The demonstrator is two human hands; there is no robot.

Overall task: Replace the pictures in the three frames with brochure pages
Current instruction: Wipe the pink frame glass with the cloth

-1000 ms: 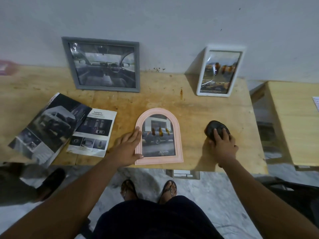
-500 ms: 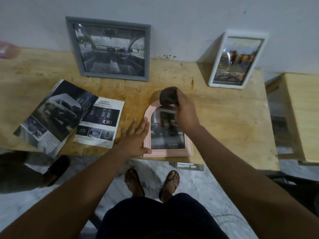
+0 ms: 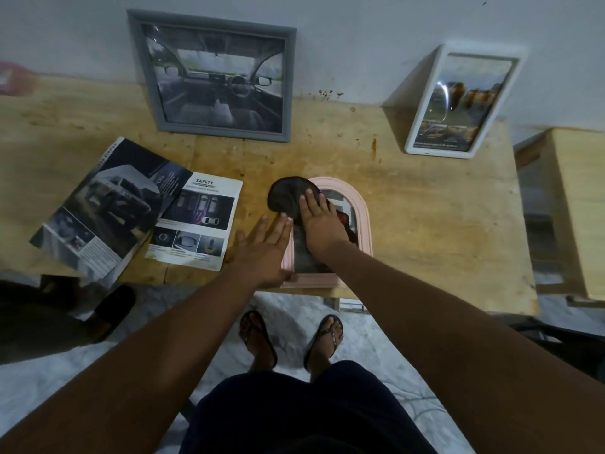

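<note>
Flat-fingered, the left hand (image 3: 265, 247) rests on the pink arched picture frame (image 3: 363, 224); the right hand (image 3: 319, 221), fingers straight, presses a dark crumpled cloth (image 3: 286, 196) onto it

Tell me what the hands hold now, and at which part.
Nothing is gripped. The right hand presses a dark cloth onto the pink frame near its top; the left hand rests flat on its left edge.

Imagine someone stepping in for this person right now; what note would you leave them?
Left hand: flat, steadying the pink frame lying at the table's near edge.
Right hand: pressing a dark cloth on its glass.
Grey frame and white frame lean on the wall, both showing car pages. Brochure lies left.
Done: apparently all three refilled.
Left: finish wiping, probably stand the pink frame up.
</note>
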